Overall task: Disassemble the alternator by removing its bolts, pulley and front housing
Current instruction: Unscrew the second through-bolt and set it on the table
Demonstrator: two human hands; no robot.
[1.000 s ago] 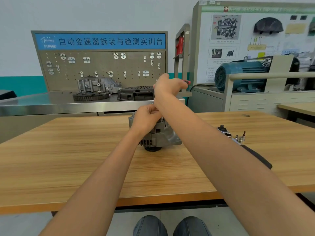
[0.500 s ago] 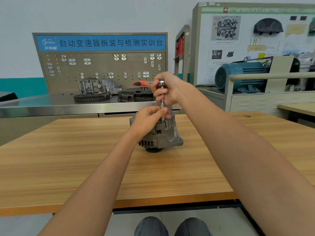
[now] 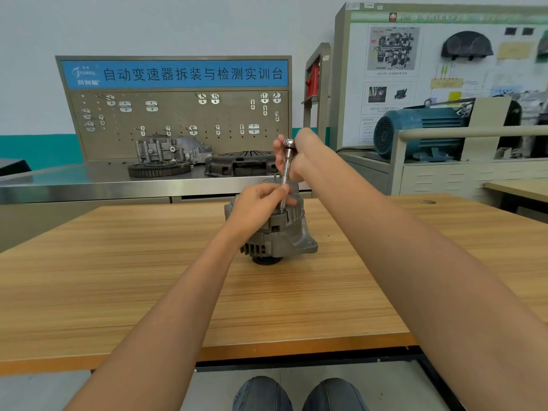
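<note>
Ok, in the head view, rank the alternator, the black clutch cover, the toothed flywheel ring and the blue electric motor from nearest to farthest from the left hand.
Measured from the left hand:
1. alternator, directly under the hand on the wooden table.
2. black clutch cover, behind it on the steel bench.
3. toothed flywheel ring, further left on that bench.
4. blue electric motor, far right on the next stand.
</note>
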